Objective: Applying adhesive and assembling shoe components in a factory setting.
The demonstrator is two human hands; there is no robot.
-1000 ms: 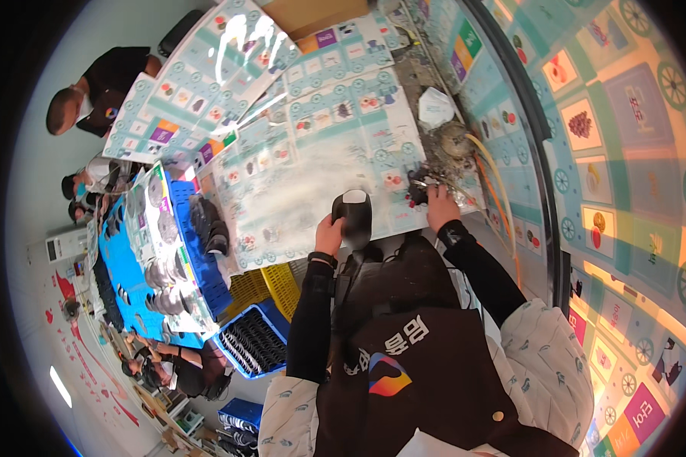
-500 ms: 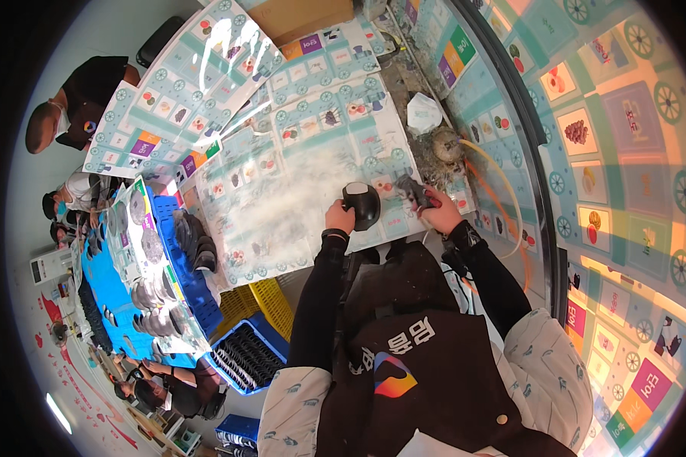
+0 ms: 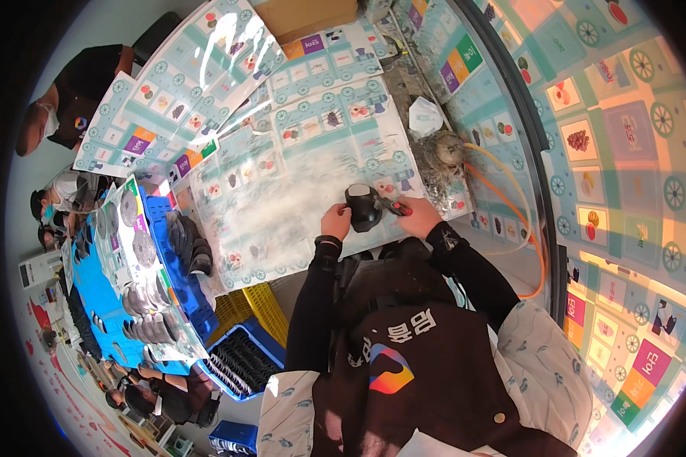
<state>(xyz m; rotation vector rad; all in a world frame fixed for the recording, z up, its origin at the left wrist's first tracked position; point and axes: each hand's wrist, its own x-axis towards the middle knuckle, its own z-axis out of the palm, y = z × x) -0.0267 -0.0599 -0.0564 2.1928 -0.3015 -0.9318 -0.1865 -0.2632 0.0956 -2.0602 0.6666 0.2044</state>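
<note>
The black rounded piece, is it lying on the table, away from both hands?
No, the left hand grips the black rounded piece by its side, and the right hand holds a dark tool.

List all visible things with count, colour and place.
Rounded piece: one, black, in left hand
Hand tool: one, dark, in right hand
Table: one, white and teal, ahead
Cupped item: one, white, table's right
Hoses: two, yellow and orange, right
Box: one, brown, far edge
Mesh crate: one, yellow, lower left
Bins: several, blue, left
Curved pieces: many, dark, left
People: several, dark or white clothes, left
Apron: one, brown, on wearer
Hands: two, sleeves black, ahead
</note>
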